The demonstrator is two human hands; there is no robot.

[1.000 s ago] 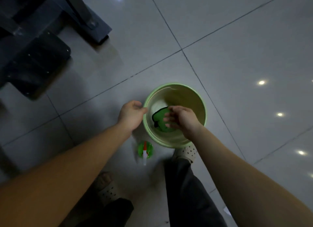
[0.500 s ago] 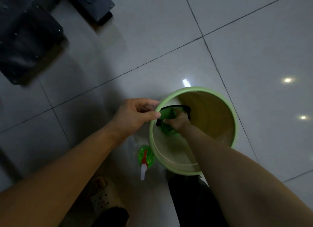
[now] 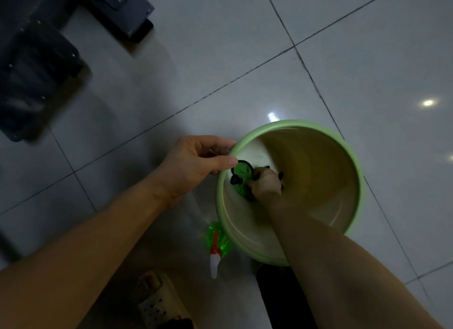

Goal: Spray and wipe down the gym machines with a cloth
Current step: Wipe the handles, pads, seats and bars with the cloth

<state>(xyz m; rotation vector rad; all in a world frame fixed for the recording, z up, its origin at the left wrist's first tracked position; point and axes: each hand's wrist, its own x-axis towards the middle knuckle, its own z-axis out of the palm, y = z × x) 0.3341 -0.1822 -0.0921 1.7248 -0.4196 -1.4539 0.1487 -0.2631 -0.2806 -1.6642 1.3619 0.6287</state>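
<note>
The right grip (image 3: 266,181) has pushed deeper into the bucket (image 3: 294,124), bunching the cloth (image 3: 241,174) in curled fingers near its left wall. The left grip (image 3: 201,159) pinches the rim. The cloth looks soft, light and probably wet, so it is best taken bunched. The bucket is smooth, round plastic. The bottle (image 3: 218,240) sits just beside it on glossy tile.

One bucket (image 3: 294,123), one cloth (image 3: 241,172), one bottle (image 3: 219,240)

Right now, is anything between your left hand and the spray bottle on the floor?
Nothing visible. The left hand grips the bucket rim; the spray bottle stands on bare tile nearer the person, beside the bucket's wall. The right hand holds the cloth inside.
</note>
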